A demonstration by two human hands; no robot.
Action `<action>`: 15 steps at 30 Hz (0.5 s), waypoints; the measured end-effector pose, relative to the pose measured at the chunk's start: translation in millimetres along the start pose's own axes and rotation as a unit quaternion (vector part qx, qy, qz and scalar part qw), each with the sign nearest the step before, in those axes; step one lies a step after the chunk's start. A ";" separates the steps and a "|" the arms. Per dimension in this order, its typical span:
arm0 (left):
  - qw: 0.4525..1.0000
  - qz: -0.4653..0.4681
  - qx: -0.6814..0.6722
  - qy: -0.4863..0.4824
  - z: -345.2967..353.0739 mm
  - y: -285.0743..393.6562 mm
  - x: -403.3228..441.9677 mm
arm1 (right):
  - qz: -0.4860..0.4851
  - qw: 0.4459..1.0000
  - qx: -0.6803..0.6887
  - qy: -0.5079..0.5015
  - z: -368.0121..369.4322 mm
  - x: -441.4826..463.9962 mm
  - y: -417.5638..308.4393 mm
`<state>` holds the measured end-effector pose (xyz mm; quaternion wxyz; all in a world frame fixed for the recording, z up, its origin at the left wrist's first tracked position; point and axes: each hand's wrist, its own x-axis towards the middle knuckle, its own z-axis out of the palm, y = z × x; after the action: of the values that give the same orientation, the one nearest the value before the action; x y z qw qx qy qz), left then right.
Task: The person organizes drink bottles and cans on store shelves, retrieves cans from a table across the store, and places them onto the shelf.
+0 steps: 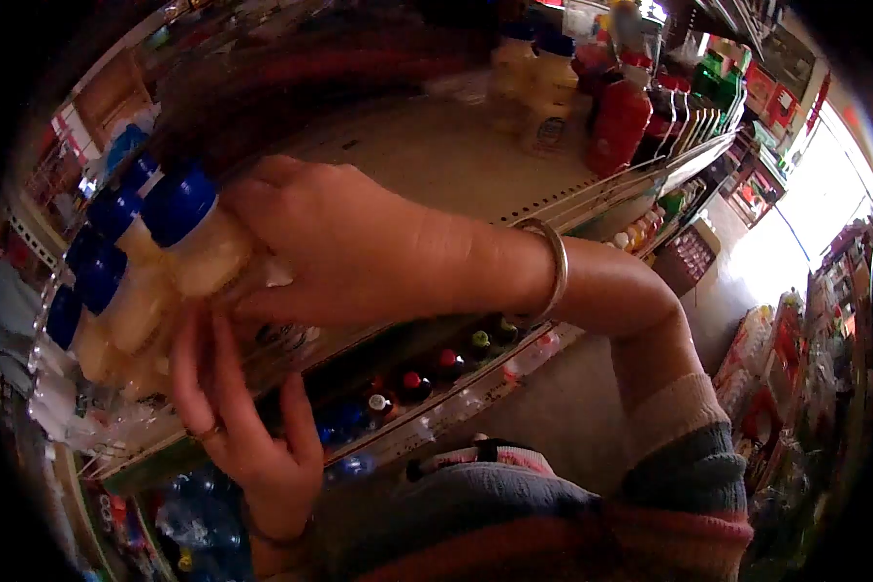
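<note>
Jars (211, 254) with blue lids and pale yellow contents stand in a tight cluster at the left end of the upper shelf (427, 160), slightly tilted in this curved view. The right hand (310, 233), reaching across from the right with a bangle (559, 267) on its wrist, lies against the nearest jar; its fingertips are largely hidden, so I cannot tell whether its grip is closed on it. The left hand (252, 412) comes up from below, its grip loose and open, thumb well apart from the fingers, which are at the lower side of the cluster; actual contact is unclear. Farther along the same shelf, more blue-lidded containers (551, 87) stand near a red bottle (619, 121). Below the shelf edge, a row of capped bottles (414, 384) runs along a lower level, and large clear bottles (199, 519) sit at bottom left.
</note>
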<state>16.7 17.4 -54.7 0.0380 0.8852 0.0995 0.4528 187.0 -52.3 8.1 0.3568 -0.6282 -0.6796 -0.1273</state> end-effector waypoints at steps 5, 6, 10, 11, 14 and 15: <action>1.000 0.006 -0.009 0.026 4.2 2.5 0.9 | -0.036 0.977 -0.195 0.080 -38.7 -16.1 38.4; 1.000 0.007 -0.006 0.020 3.4 3.3 1.3 | -0.025 0.971 -0.207 0.119 -57.4 -21.2 52.3; 0.999 0.034 -0.001 0.039 6.9 7.7 3.3 | -0.040 0.796 -0.546 0.257 -127.7 -56.7 120.4; 0.997 0.048 -0.003 0.053 8.7 9.1 3.5 | 0.026 0.778 -0.584 0.230 -140.1 -66.5 133.6; 0.994 0.106 0.012 0.035 11.9 16.6 1.8 | 0.169 0.794 -0.564 0.150 -160.9 -85.2 154.4; 0.993 0.116 0.006 0.020 13.7 19.7 2.4 | 0.207 0.810 -0.535 0.123 -164.5 -88.4 159.1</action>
<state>31.9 -1.0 -57.7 -0.0226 0.8819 -0.0005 0.4709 386.9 -193.5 24.6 0.0628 -0.8248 -0.3084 -0.4697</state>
